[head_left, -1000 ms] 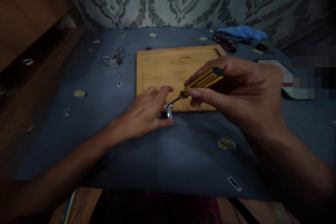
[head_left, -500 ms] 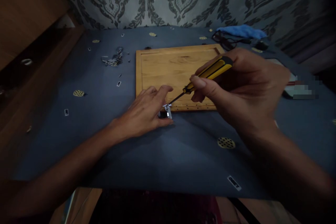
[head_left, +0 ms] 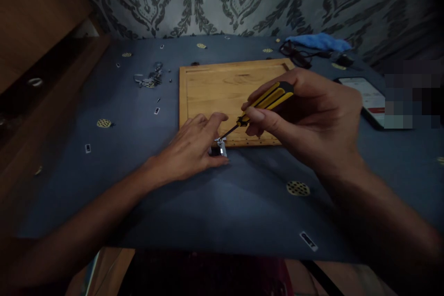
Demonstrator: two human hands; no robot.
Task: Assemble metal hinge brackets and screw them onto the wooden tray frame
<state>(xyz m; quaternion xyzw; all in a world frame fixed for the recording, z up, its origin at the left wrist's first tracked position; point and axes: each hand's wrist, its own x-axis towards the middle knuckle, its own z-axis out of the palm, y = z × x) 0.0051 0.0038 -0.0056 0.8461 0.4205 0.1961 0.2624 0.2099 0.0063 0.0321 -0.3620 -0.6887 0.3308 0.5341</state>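
My right hand [head_left: 312, 120] pinches the yellow and black handle of a screwdriver [head_left: 267, 101], which slants down to the left. Its tip meets a small shiny metal fitting [head_left: 222, 148], shaped like a cabinet hinge, at the near edge of a wooden board [head_left: 201, 92]. My left hand [head_left: 194, 150] steadies this hinge, thumb on the near side and fingers resting on the board. Part of the hinge is hidden behind those fingers. A row of small dark holes runs along the board's near edge, right of the hinge.
Loose metal hardware [head_left: 151, 77] lies left of the board, with a small screw [head_left: 158, 100] nearer. A phone [head_left: 364, 97] is at the right. Behind it are a dark cable [head_left: 298, 53] and a blue cloth [head_left: 319, 41]. Wooden furniture [head_left: 41, 18] borders the left side.
My right hand and the screwdriver have shifted left and slightly down, uncovering more of the phone. My left hand and the board stay in place.
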